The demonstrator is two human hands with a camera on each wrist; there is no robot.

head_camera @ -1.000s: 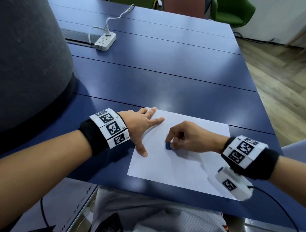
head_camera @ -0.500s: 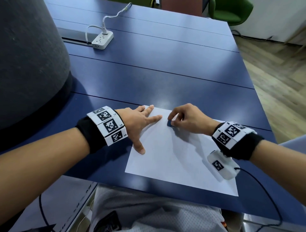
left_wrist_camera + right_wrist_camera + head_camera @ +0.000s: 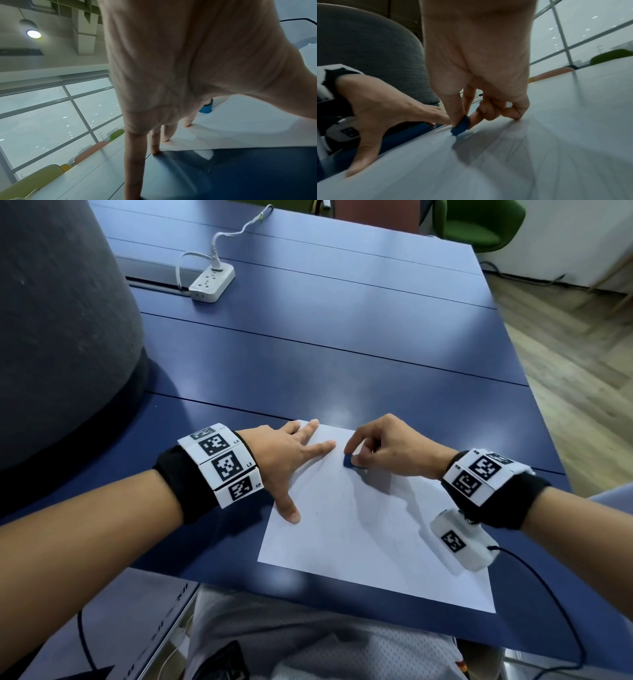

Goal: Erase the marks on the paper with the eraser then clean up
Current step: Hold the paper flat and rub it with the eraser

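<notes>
A white sheet of paper (image 3: 370,535) lies on the blue table near its front edge. My right hand (image 3: 383,446) pinches a small blue eraser (image 3: 349,461) between thumb and forefinger and presses it onto the paper's upper part. The eraser (image 3: 460,126) touches the sheet; a few faint specks lie near it. The eraser (image 3: 205,108) also peeks out past my left palm. My left hand (image 3: 291,463) lies flat with fingers spread, pressing the paper's left edge; its thumb sits at the sheet's left side. The left hand (image 3: 385,115) appears beside the eraser.
A white power strip (image 3: 212,284) with a cable sits at the table's far left. A large grey rounded object (image 3: 58,330) stands to the left. A green chair (image 3: 479,224) is beyond the table. Wooden floor lies to the right.
My right hand carried the eraser from the middle of the sheet up toward its far edge, close to my left forefinger. The left hand stayed pressed on the paper.
</notes>
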